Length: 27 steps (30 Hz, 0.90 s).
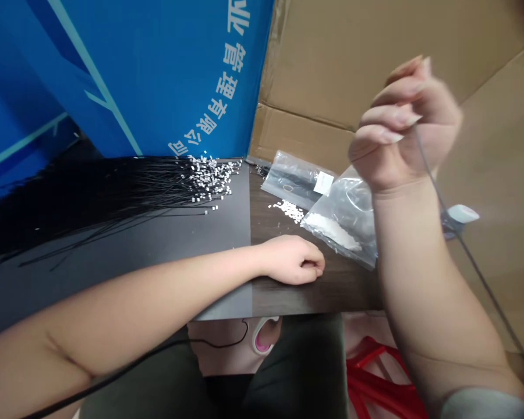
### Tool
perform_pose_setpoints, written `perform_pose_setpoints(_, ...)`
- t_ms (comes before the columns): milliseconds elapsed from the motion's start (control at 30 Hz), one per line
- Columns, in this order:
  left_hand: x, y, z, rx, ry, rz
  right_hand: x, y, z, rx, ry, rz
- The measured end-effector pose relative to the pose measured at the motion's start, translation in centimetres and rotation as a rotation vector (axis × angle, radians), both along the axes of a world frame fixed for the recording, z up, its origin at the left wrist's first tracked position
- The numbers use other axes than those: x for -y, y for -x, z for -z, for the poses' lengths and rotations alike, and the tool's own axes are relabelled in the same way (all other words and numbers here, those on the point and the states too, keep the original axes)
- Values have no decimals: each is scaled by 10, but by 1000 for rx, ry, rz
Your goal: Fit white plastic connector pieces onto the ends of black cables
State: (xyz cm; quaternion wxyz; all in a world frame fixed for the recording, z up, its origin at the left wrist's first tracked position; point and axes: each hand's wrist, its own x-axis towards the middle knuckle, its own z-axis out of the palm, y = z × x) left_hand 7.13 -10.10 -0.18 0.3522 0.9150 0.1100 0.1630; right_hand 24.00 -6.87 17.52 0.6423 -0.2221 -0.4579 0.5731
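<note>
My right hand [404, 119] is raised above the table's right end, fingers curled shut around a thin black cord [471, 256] that hangs down past my forearm. My left hand [294, 260] rests on the dark wooden table [323, 297] near its front edge, fingers pinched closed; what they hold, if anything, is too small to see. A small heap of white pieces [288, 209] lies just beyond the left hand. A large bundle of black cords [82, 198] tipped with white pieces [209, 177] lies spread across a grey mat [166, 238] on the left.
Two clear plastic bags [340, 218] lie at the table's right, one holding white pieces. A blue printed box [148, 75] and cardboard boxes [375, 52] stand behind. A white-capped object [460, 216] sits at right. Red plastic [375, 378] shows below the table.
</note>
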Motion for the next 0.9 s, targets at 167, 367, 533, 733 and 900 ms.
perform_pose_setpoints(167, 0, 3, -1, 39, -97, -38, -21, 14, 74, 299, 173, 114)
perform_pose_setpoints(367, -44, 32, -8, -30, -321, -592, -45, 13, 152, 366, 140, 63)
perform_pose_setpoints(533, -86, 49, 2, -169, -262, -858, -51, 11, 166, 433, 159, 172)
perform_pose_setpoints(733, -89, 38, 6, -264, -280, -872, -49, 19, 168, 406, 152, 155)
perform_pose_setpoints(900, -87, 31, 4, -378, -350, -912, -49, 20, 168, 344, 124, 156)
